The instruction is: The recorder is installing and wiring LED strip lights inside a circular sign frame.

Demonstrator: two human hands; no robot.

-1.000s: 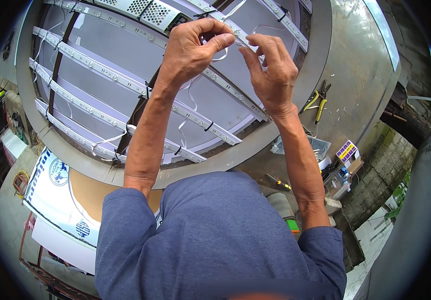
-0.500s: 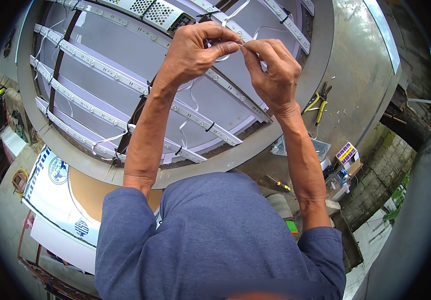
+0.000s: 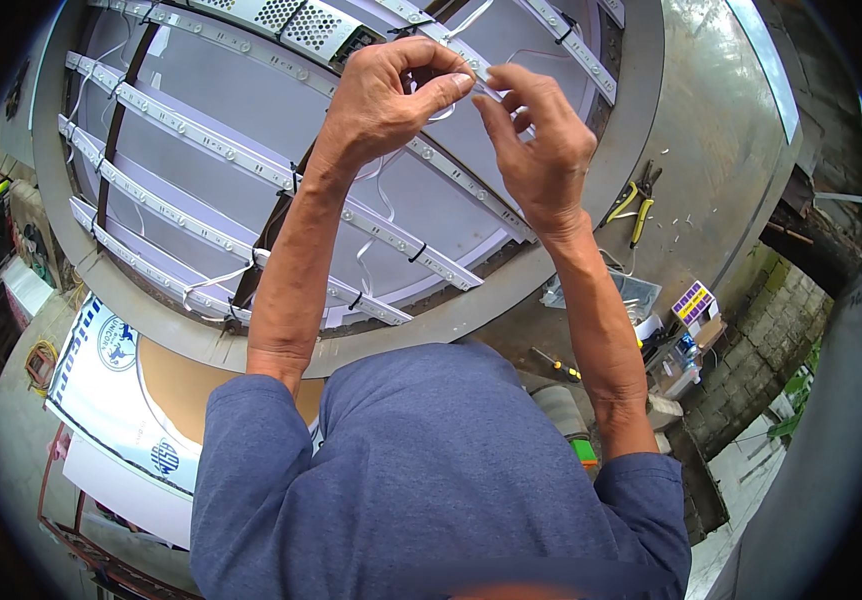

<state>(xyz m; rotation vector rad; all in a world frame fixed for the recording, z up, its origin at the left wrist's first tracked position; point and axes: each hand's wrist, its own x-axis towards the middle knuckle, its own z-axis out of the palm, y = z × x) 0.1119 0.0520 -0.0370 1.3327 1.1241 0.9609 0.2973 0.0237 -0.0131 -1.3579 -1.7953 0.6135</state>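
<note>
My left hand [image 3: 383,98] pinches a thin white wire [image 3: 445,114] between thumb and forefinger, above a round frame lined with LED strips [image 3: 206,145]. Just to its right, my right hand [image 3: 548,150] has its thumb and forefinger parted, the other fingers curled. Its fingertips are close to the left ones, and pale wire shows near the gap. The wire's exact end is too small to make out. A silver perforated power supply [image 3: 301,22] lies on the strips beyond my left hand. Black cable ties fasten the strips to dark crossbars.
Yellow-handled pliers [image 3: 639,205] and small white scraps lie on the metal surface [image 3: 696,130] at right. Below are a screwdriver [image 3: 557,364], a clear plastic container [image 3: 634,295] and a purple-and-yellow box [image 3: 692,303]. A printed white sheet [image 3: 116,395] lies at lower left.
My right thumb and forefinger have parted from their pinch, and that hand has drawn slightly down from the left fingertips. My left hand keeps its pinch almost in place.
</note>
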